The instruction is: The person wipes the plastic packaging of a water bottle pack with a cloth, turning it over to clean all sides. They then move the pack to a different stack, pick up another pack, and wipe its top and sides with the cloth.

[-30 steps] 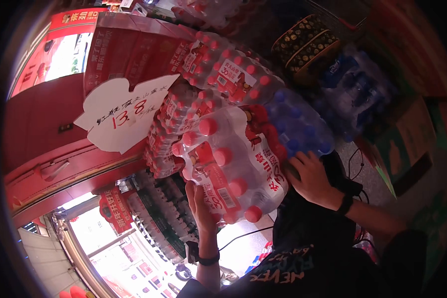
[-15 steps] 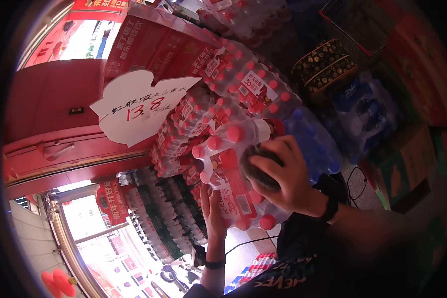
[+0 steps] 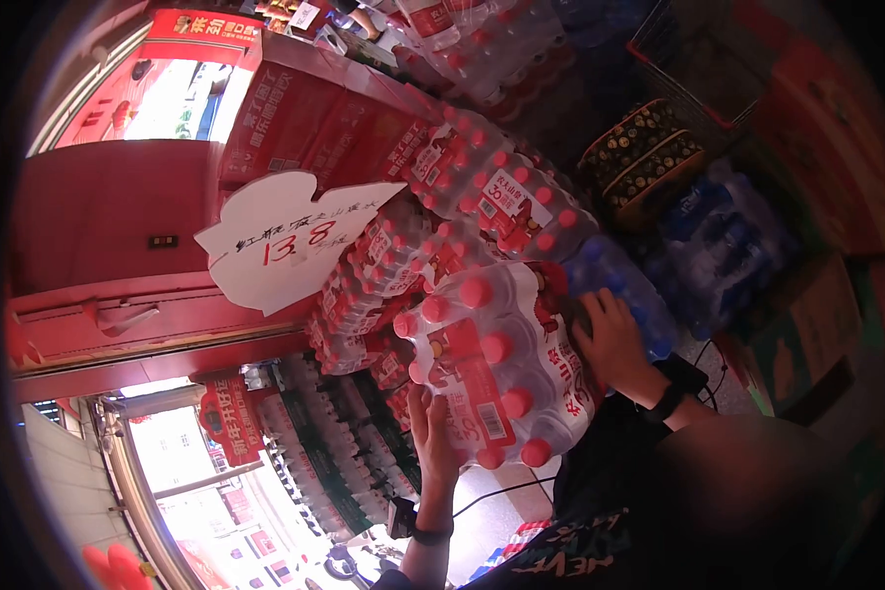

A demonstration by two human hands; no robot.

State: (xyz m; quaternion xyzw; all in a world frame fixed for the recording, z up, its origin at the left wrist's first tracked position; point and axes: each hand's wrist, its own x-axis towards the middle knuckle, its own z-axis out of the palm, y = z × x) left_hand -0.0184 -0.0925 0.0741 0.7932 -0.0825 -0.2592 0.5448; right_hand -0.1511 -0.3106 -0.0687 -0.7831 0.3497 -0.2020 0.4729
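Note:
A shrink-wrapped pack of red-capped water bottles (image 3: pixel 501 354) stands in front of me, its caps facing up toward the camera. My left hand (image 3: pixel 434 428) rests along the near left side of the pack, fingers stretched out against the wrap. On the opposite side, my right hand (image 3: pixel 614 344) presses a dark grey cloth (image 3: pixel 580 317) to the pack's printed side. Most of the cloth is hidden beneath the fingers. Both wrists wear black bands.
More red-capped packs (image 3: pixel 511 202) are stacked behind. A white price sign (image 3: pixel 285 241) juts in at left. Blue bottle packs (image 3: pixel 723 231) and a patterned bag (image 3: pixel 644 143) lie to the right. Dark bottle packs (image 3: pixel 314 452) stand lower left, and a black cable (image 3: pixel 491 492) crosses the floor.
My right hand has moved with the cloth from the pack's top to its right side, uncovering the caps. My left hand stays against the pack; the view has shifted slightly.

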